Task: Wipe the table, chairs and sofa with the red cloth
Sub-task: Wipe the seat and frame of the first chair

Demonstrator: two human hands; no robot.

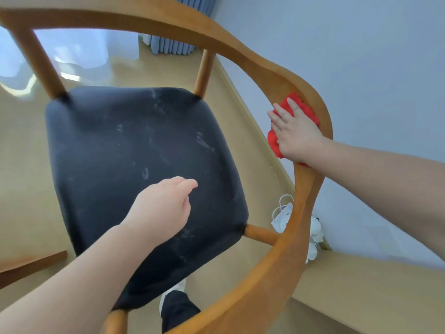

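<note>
The right hand [295, 131] lies flat, fingers spread, pressing the red cloth [304, 109] against the inner face of the wooden chair's [243, 51] curved backrest at the right — palm down on it, not gripping. The left hand [163, 208] hovers over the black seat [125, 150], loosely curled and empty. The seat shows pale smudges. A white bag [281, 216] sits on the floor beyond the rail.

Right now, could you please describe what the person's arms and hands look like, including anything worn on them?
Both arms are bare as far as the view shows: no sleeves, gloves, watch, bracelets or rings are visible. The left hand and the right hand have short, unpainted nails where they show. No markings appear on either forearm.
</note>
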